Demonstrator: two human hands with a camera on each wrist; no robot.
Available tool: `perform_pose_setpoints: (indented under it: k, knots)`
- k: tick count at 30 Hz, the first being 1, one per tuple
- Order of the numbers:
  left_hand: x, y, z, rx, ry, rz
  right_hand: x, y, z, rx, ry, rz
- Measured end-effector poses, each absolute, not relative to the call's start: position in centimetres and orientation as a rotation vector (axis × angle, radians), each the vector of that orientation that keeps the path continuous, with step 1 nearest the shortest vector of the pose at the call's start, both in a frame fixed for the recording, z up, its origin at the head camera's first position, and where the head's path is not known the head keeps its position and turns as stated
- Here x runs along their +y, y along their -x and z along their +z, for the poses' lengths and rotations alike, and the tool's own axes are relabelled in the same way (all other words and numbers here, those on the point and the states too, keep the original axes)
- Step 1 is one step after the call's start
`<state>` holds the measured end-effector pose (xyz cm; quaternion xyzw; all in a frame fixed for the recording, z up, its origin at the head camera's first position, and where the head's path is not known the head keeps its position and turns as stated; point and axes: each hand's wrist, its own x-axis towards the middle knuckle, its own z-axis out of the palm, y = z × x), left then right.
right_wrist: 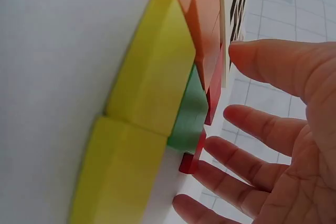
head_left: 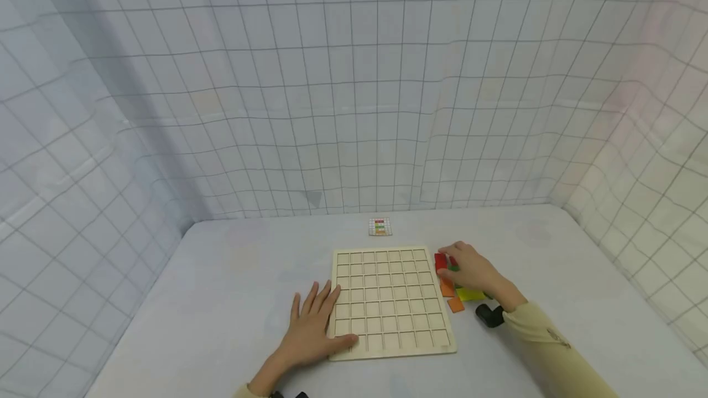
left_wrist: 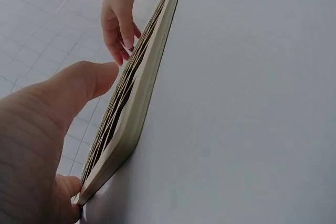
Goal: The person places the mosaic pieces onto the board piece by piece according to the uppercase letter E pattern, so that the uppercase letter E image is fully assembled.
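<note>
A pale wooden board (head_left: 387,309) with a grid of square recesses lies flat on the table. My left hand (head_left: 311,335) rests at its left edge, fingers spread, the thumb over the lower left corner. Beside the board's right edge my right hand (head_left: 472,269) hovers above flat coloured pieces, its fingers apart and slightly bent. In the right wrist view its fingertips are close to a red piece (right_wrist: 214,95) and a smaller red piece (right_wrist: 188,164); contact is unclear. Nearby lie a green piece (right_wrist: 190,115), yellow pieces (right_wrist: 152,66) and orange pieces (right_wrist: 205,30). The hand partly hides the pile in the head view.
Behind the board lies a small card (head_left: 380,226) printed with a grid and coloured bars. White cloth walls (head_left: 365,91) with dark grid lines enclose the table on the back and sides. A black wrist device (head_left: 490,316) sits by the right sleeve.
</note>
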<state>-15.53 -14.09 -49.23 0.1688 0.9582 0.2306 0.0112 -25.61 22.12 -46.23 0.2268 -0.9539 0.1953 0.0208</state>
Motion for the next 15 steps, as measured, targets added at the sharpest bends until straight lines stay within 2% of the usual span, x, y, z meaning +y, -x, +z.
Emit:
perform_pose_setpoints:
  k: [15]
  knots:
    - [-14.2, 15.1, -50.0, 3.1, -0.622, 0.677, 21.9, 27.2, -45.3, -3.054, -0.678, 0.692]
